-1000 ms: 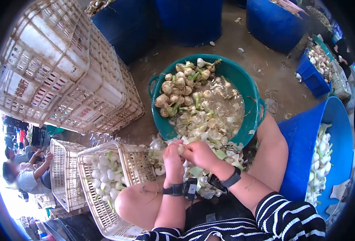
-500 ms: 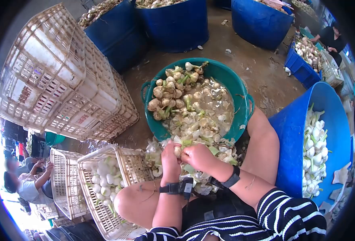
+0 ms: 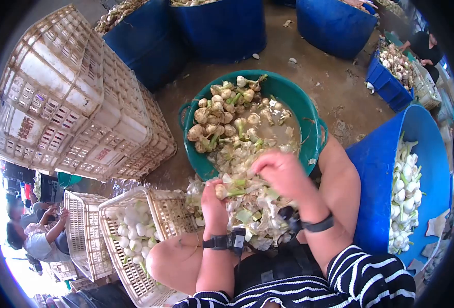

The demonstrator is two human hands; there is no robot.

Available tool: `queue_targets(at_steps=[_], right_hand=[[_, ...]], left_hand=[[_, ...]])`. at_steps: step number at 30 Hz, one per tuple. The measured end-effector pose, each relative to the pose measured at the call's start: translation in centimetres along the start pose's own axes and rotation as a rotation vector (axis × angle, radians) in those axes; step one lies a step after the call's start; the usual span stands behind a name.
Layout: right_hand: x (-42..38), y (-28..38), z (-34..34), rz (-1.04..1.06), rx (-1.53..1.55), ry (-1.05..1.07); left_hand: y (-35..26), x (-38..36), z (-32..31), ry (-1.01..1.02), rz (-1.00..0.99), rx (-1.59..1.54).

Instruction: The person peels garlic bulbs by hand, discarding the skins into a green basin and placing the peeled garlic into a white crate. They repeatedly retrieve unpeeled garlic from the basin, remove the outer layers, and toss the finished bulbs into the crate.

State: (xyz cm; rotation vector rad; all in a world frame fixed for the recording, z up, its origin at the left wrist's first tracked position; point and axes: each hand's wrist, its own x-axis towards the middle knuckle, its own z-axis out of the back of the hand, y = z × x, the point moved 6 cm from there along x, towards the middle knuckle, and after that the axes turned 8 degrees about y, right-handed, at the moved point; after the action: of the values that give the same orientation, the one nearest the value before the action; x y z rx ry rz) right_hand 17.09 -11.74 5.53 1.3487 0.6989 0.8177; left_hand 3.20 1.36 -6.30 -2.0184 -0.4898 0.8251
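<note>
My left hand is closed on a garlic bulb whose green stem points to the right, over the heap of peelings. To the right and farther forward, my right hand is raised above loose garlic skins at the near rim of the green tub. Its fingers are curled together and slightly blurred; I cannot tell what is in them. Unpeeled garlic bulbs are piled on the tub's left side, with several more lying in murky water on the right.
A white crate of peeled garlic stands at my left knee, near tall stacked crates. On my right a blue tub holds white garlic. More blue tubs stand ahead. People sit at far left and far right.
My right hand has left the garlic bulb and moved right and forward over the peelings. My left hand still holds the bulb, a little farther left, its green stem now in sight.
</note>
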Motion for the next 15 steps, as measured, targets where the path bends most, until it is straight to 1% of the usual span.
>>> queue_targets(at_steps=[1, 2, 3, 4, 6, 8, 9, 11, 12, 14, 15], right_hand=[[0.2, 1.4, 1.3, 0.182, 0.085, 0.025], [0.8, 1.1, 2.0, 0.18, 0.088, 0.026], [1.3, 0.8, 2.7, 0.293, 0.468, 0.05], [1.5, 0.0, 3.3, 0.402, 0.846, 0.074], [4.5, -13.7, 1.4, 0.182, -0.268, 0.094], [2.3, -17.7, -0.7, -0.305, -1.346, 0.39], [2.6, -16.0, -1.2, -0.298, -1.345, 0.385], [2.1, -11.0, -1.7, -0.169, -0.86, -0.07], [1.3, -9.9, -3.0, -0.188, -0.848, -0.058], [1.3, -7.2, -6.2, -0.009, -0.552, 0.186], [1.0, -6.5, -7.2, -0.019, -0.692, 0.222]], left_hand=[[-0.1, 0.0, 0.5, -0.007, 0.017, -0.055], [-0.3, 0.2, 0.6, -0.009, 0.028, -0.112], [-0.4, 0.2, 0.3, -0.034, 0.061, -0.188], [-0.5, 0.3, 0.1, -0.029, 0.06, -0.189], [-0.2, 0.3, -0.2, -0.049, 0.083, -0.086], [0.1, 0.5, -0.3, -0.061, 0.076, 0.167], [0.2, 0.5, -0.2, -0.048, 0.078, 0.141], [0.4, 0.7, 0.3, -0.088, 0.071, 0.182], [0.5, 0.5, 0.3, -0.094, 0.075, 0.234], [0.7, 0.6, 0.2, -0.124, 0.049, 0.217], [0.6, 0.6, -0.2, -0.099, 0.056, 0.224]])
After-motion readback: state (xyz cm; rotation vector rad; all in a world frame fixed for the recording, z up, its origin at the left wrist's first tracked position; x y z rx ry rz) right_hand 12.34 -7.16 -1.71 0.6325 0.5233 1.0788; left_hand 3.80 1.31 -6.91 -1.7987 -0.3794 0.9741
